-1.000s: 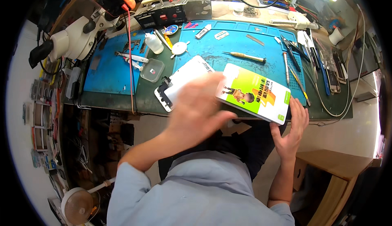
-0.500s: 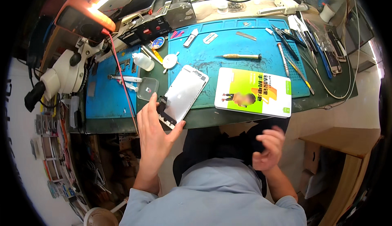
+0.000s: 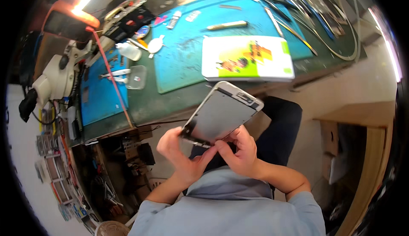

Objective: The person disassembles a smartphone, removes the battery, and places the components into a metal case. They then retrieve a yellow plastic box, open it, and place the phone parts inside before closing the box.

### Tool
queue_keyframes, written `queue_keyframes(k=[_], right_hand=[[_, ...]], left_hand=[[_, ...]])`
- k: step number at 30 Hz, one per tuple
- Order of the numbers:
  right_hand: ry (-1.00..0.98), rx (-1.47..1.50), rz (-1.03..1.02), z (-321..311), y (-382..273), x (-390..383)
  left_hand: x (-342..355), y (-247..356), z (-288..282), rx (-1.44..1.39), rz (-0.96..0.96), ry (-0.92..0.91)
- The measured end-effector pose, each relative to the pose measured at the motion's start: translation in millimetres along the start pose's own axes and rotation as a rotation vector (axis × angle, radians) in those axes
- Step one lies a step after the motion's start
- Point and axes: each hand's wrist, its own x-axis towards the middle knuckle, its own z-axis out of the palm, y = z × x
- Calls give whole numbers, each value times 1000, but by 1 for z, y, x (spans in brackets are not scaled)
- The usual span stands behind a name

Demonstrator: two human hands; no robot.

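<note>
I've got left grip (image 3: 183,158) and right grip (image 3: 242,156) both clamped on the near end of the phone screen (image 3: 221,113), held up off the counter (image 3: 154,104), just in front of it. Should handle light, stiff, slick and crack-prone, so I'd hold it by the rim, no bending. Half a second ago it lay on the counter, left grip at its near end, right grip free.

A pale blue-grey shirt (image 3: 226,217) is showing over dark trousers (image 3: 283,118).
Short sleeves (image 3: 304,208) are matching its colour, and soft folds are bunching across its front.
</note>
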Motion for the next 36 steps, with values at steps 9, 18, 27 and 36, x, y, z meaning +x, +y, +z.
queue_keyframes(k=[9, 18, 27, 36], right_hand=[[483, 26, 360, -79, -1, -106], [1122, 27, 633, -156, -3, -288], [1266, 203, 704, -185, 6, -349], [641, 183, 424, -133, -28, -275]], left_hand=[[-10, 40, 72, -601, 37, -620], [-78, 76, 88, -590, 90, -1055], [-100, 65, 93, -536, 45, -1240], [-98, 127, 138, -1130, -500, -1374]])
